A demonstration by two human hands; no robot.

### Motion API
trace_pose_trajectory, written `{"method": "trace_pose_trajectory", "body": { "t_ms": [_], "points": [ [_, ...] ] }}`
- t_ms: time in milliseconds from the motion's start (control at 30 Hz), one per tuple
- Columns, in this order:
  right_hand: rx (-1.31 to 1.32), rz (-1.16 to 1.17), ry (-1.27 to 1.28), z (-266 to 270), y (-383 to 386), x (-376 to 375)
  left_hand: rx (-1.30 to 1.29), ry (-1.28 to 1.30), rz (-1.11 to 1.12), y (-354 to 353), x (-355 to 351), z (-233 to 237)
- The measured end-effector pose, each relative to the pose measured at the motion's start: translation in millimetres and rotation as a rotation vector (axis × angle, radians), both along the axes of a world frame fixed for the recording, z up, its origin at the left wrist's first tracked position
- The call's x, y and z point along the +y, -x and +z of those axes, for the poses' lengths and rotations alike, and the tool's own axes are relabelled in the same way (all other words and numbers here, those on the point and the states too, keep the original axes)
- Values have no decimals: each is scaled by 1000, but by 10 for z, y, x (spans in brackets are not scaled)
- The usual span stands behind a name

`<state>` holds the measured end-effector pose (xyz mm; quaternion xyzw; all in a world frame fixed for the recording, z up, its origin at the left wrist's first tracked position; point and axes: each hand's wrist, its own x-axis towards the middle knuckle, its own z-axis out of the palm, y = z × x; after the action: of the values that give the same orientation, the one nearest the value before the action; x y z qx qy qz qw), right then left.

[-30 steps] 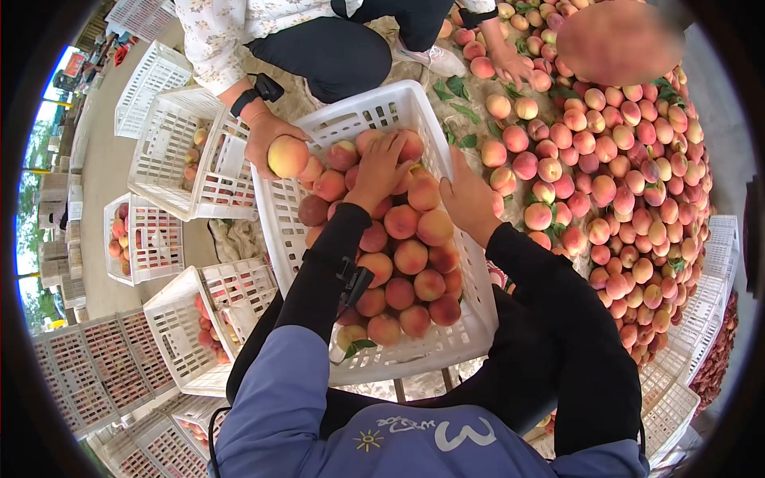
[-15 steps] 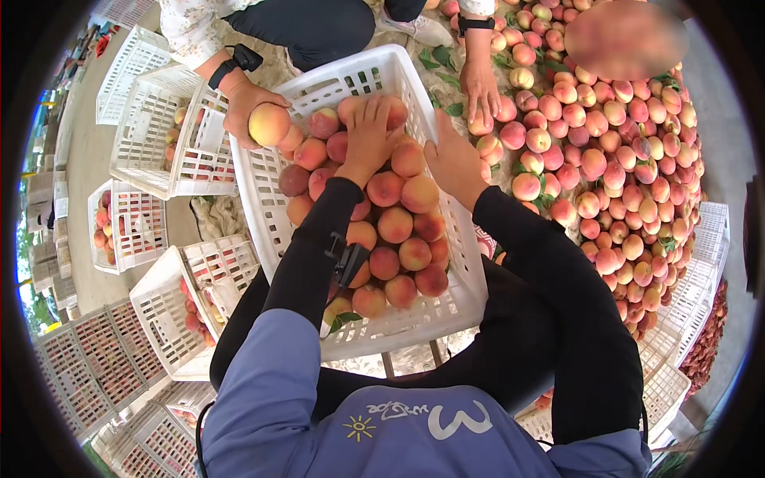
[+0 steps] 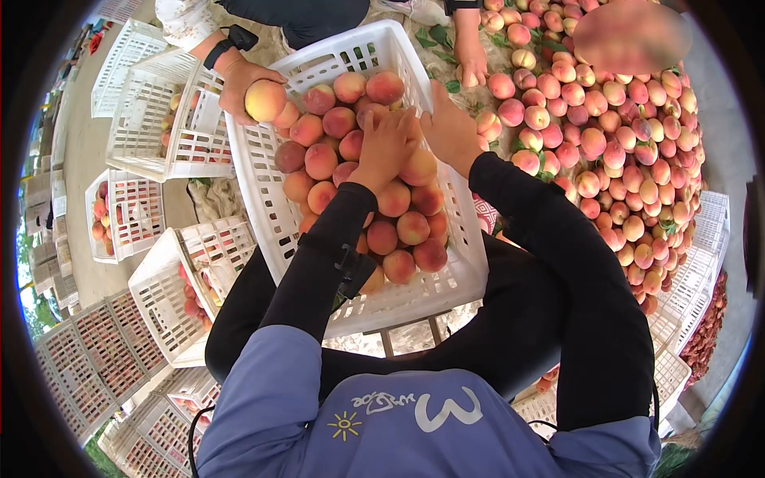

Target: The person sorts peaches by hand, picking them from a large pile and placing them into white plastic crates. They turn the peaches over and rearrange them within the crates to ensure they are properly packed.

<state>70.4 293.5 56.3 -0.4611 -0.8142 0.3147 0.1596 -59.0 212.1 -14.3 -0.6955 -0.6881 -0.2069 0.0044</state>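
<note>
A white slatted crate [image 3: 271, 199] filled with peaches [image 3: 382, 237] stands in front of me. My left hand [image 3: 387, 151] reaches into it, fingers curled over a peach near the right side. My right hand [image 3: 451, 134] is closed on the crate's right rim, its fingertips partly out of sight. At the far left corner, another person's hand [image 3: 239, 86] holds a yellow-red peach [image 3: 264, 101] at the crate edge. That person's other hand [image 3: 471, 62] hangs outside the crate, beside the loose peaches.
A large heap of peaches [image 3: 594, 143] covers the ground on the right. More white crates [image 3: 143, 127] stand at left, several holding fruit. Stacked crates [image 3: 96, 350] are at lower left, others [image 3: 705, 239] by the heap's right edge. Leaves [image 3: 438, 34] lie beyond the crate.
My left hand has shifted right from the far peaches, its spread fingers now curling over one. My right hand stays at the rim. The other person's hand near the heap has drawn back.
</note>
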Motion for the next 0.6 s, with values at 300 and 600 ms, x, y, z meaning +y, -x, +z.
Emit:
{"method": "trace_pose_trajectory", "body": {
  "t_ms": [300, 600],
  "points": [
    [-17, 13, -30, -9, -3, -9, -34, 141, -232, -583, -851, 304],
    [-7, -17, -32, -10, -9, -21, 430, 461, -191, -888, -816, 367]
  ]
}}
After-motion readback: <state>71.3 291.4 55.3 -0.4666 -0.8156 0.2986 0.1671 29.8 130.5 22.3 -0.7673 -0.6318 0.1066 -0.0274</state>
